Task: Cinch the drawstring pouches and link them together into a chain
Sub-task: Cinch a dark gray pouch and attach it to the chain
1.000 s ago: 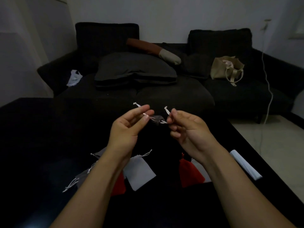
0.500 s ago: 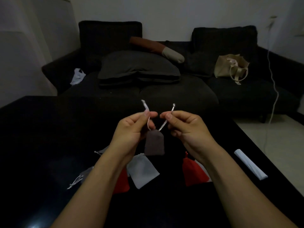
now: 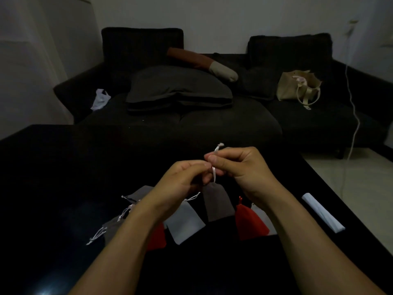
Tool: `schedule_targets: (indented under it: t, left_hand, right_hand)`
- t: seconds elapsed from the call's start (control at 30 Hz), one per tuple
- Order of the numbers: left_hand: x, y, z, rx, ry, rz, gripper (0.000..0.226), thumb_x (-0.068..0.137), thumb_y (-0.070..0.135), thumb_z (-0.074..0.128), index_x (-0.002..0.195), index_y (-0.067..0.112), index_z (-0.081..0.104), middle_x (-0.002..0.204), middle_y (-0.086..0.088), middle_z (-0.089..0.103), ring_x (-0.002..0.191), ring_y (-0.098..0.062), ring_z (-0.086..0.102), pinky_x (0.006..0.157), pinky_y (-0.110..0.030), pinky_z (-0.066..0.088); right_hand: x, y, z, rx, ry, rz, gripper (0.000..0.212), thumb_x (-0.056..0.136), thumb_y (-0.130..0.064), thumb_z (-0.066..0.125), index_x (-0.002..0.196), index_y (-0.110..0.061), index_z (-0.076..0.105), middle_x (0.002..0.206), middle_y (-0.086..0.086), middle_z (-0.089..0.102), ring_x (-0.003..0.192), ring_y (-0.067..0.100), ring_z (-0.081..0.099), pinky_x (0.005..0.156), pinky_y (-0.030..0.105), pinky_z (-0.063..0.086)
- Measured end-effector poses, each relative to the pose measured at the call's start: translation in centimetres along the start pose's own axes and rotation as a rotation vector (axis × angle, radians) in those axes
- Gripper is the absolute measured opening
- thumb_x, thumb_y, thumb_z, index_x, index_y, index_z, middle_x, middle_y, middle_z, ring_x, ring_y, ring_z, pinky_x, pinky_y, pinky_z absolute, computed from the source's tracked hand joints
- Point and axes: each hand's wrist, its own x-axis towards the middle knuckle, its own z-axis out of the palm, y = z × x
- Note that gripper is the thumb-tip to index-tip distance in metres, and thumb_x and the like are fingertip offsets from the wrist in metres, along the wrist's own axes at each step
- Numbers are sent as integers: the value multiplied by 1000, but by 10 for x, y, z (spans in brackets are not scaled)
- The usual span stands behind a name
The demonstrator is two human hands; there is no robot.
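Grey pouch (image 3: 217,202) is hung by its white drawstring (image 3: 214,174), which is pinched by left hand (image 3: 180,184) and right hand (image 3: 244,169) above the black bench (image 3: 63,167)

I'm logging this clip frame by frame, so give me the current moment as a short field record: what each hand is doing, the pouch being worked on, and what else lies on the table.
left hand: left hand pinches the white drawstring
right hand: right hand pinches the same cord higher up, its end poking above the fingers
held item: small grey fabric pouch hanging below the hands
on table: glossy black table holds a red pouch, a white pouch, further grey pouches and a white paper roll
chain: no linked pouches visible
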Motion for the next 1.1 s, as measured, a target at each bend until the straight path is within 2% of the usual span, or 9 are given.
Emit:
schedule_targets:
  t: [0.1, 0.2, 0.27, 0.4, 0.53, 0.73, 0.8, 0.93, 1.1]
  left_hand:
    - [0, -5, 2, 158, 8, 76, 36, 80, 37, 68, 93, 4, 73, 80, -10, 63, 78, -18, 59, 75, -32, 47]
    - [1, -7, 5, 162, 72, 79, 28, 86, 39, 59, 81, 17, 76, 70, -4, 61, 70, -13, 54, 67, -24, 44]
    - [3, -6, 5, 74, 96, 54, 30, 95, 31, 53, 81, 18, 76, 68, -5, 58, 70, -16, 54, 69, -26, 45]
    - [7, -5, 3, -90, 152, -21, 33, 101, 20, 47, 86, 10, 75, 73, -7, 62, 75, -15, 63, 75, -27, 54]
    - [6, -4, 1, -205, 218, -71, 26, 98, 21, 52, 93, 8, 74, 83, -6, 71, 80, -13, 69, 72, -24, 57]
    - [3, 0, -7, -335, 304, -71, 13, 91, 14, 62, 97, 11, 74, 93, -9, 76, 87, -15, 72, 81, -27, 57]
    - [3, 1, -9, -322, 295, -62, 12, 90, 12, 62, 96, 11, 73, 91, -8, 76, 85, -15, 73, 79, -27, 57]
    - [0, 3, -12, -249, 310, -22, 11, 87, 6, 64, 94, 11, 72, 83, -4, 77, 77, -11, 73, 68, -20, 58]
    - [-5, 4, -18, -20, 292, 46, 13, 80, 4, 72, 91, 9, 74, 86, -10, 77, 82, -20, 75, 72, -25, 59]
  right_hand:
    - [-1, 0, 0, -37, -4, 17, 12, 82, -1, 70, 91, 6, 74, 83, 19, 73, 78, 23, 71, 73, 28, 60]
    - [-1, 2, 0, -73, 17, 43, 15, 89, -7, 66, 97, 1, 75, 93, 25, 73, 88, 36, 71, 80, 33, 59]
    - [-1, 1, 1, -59, 52, 28, 16, 90, -4, 64, 102, -2, 75, 97, 20, 75, 96, 31, 71, 83, 33, 58]
    - [0, 2, 4, -67, 134, -90, 23, 85, 3, 69, 106, -6, 74, 85, 3, 77, 79, 10, 73, 70, 17, 55]
    - [2, 4, 8, -98, 140, -168, 29, 76, 4, 78, 99, -11, 72, 76, 5, 74, 74, 14, 73, 69, 22, 55]
    - [0, 7, 5, -261, 33, -123, 15, 68, -2, 84, 81, -8, 78, 105, 3, 73, 97, 12, 71, 86, 31, 58]
    - [1, 6, 3, -225, -31, -68, 16, 70, -1, 83, 84, -7, 79, 114, 2, 72, 105, 11, 69, 91, 34, 57]
    - [-2, 3, 1, -170, -112, -4, 18, 79, -1, 75, 97, -1, 76, 99, 6, 77, 97, 14, 73, 85, 24, 57]
    - [-3, 1, 0, -177, -74, 55, 16, 77, -3, 76, 93, -1, 77, 90, 9, 77, 89, 17, 74, 83, 27, 59]
